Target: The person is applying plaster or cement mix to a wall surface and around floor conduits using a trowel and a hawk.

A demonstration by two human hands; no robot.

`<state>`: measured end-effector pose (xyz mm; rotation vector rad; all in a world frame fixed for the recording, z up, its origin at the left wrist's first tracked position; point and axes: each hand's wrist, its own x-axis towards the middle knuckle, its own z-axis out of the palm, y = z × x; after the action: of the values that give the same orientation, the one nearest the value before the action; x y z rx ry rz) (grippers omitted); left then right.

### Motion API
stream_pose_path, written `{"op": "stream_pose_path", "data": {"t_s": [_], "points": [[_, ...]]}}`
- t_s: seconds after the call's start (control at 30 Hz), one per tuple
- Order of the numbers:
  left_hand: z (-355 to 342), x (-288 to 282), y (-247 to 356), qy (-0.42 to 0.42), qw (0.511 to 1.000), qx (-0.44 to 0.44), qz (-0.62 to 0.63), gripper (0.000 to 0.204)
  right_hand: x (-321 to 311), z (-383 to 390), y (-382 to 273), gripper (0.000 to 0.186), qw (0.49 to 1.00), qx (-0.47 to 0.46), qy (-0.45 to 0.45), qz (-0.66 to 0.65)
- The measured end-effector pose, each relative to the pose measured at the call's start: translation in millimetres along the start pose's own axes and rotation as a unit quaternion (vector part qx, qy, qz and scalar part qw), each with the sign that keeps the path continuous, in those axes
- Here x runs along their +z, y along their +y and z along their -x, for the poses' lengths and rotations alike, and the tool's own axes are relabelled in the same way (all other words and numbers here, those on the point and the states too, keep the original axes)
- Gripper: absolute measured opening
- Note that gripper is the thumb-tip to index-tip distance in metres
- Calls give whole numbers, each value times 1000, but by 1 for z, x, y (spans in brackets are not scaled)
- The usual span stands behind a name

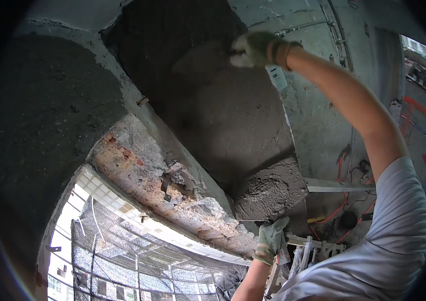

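Observation:
My right hand [255,50], in a green and white glove, is raised high with fingers closed round the handle of a trowel [198,56], whose blade is blurred against dark, freshly coated plaster [223,110] on the wall. My left hand [270,238], in a similar glove, is low in the view, closed under a mortar board [247,218] that carries a thick heap of wet grey mortar [270,188]. How its fingers wrap the grip is partly hidden. A small white label [276,77] sits at the plaster's right edge, near my right wrist.
A broken masonry strip [132,165] borders a tiled window opening with mesh [122,256] at lower left. Dark plaster [47,100] covers the left surface. Pipes [343,47] run along the right wall. Orange hoses [339,208], a pale bar [338,185] and white railings [308,251] are at right and below.

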<state>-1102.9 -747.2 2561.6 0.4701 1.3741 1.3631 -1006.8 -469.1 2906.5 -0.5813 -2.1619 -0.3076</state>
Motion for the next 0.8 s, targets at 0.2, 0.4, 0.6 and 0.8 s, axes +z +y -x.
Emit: {"op": "stream_pose_path", "data": {"t_s": [0.2,0.4,0.6,0.8], "points": [[-19,6,3,-13,1000,-13,21,10,-49,-20,25,51,995,21,67,64],[-53,-1,-9,-57,980,149,-121,16,-25,-6,37,52,961,33,205,181],[-85,-19,-21,-52,997,43,-38,15,78,150,24,39,993,-15,39,109],[-109,-41,-44,-84,995,32,-32,21,179,341,-44,18,991,45,-121,-33]]}}
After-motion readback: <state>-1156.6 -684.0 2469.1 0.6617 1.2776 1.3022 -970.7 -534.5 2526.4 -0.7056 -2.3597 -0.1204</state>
